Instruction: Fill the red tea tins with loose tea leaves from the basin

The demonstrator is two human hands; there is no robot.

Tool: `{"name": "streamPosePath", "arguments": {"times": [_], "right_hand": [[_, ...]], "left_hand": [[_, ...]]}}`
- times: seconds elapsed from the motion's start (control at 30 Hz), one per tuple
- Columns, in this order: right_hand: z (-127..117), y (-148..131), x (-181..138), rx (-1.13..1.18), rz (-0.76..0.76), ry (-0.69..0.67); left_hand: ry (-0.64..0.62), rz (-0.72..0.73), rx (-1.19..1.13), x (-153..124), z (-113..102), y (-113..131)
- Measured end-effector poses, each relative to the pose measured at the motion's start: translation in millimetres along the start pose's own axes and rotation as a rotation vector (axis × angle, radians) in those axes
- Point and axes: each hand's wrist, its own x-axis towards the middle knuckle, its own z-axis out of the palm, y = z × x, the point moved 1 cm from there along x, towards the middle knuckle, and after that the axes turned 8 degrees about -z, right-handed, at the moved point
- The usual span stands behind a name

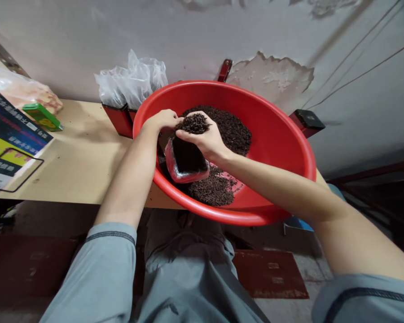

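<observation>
**Partway: dark dried leaves in hand, lined box open**

Lined box sits inside the red basin, by the basin's left-front rim; basin is at the desk's right end. Right hand is cupped, fingers curled round a heaped load of leaves just above the box mouth. Left hand is beside it at the basin's far-left rim, fingers bent; can't tell if they grip anything.

Done, as far as shows: plastic liner is in, edges turned out over the mouth. Inside is dark, can't call the fill level.

Left: that load isn't in the box, mouth isn't closed. Big leaf heap toward basin's back, smaller heap at front.

Two bagged boxes stand at the desk's back edge, left of basin, clear bags sticking up; contents not visible.
</observation>
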Motion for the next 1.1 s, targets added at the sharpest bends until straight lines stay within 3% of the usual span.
{"name": "streamPosePath", "arguments": {"times": [0.5, 0.6, 0.7, 0.83, 0.93, 1.1], "right_hand": [[-42, -32, 6, -0.14, 0.039, -0.287], [-65, 0, 23, -0.223, 0.028, -0.215], [-107, 63, 47, -0.486, 0.109, -0.153], [-159, 143, 63, -0.851, 0.501, -0.117], [-164, 173, 61, -0.94, 0.688, -0.06], [-140, 182, 55, -1.019, 0.663, -0.029]], "left_hand": [[-0.027, 0.039, -0.07, 1, 0, 3], [-0.037, 0.049, -0.08, 5, 2, 3], [-0.035, 0.054, -0.083, 7, 4, 4], [-0.047, 0.053, -0.064, 5, 3, 5], [-0.049, 0.048, -0.033, 4, 1, 6], [-0.064, 0.04, -0.025, 4, -2, 12]]}}
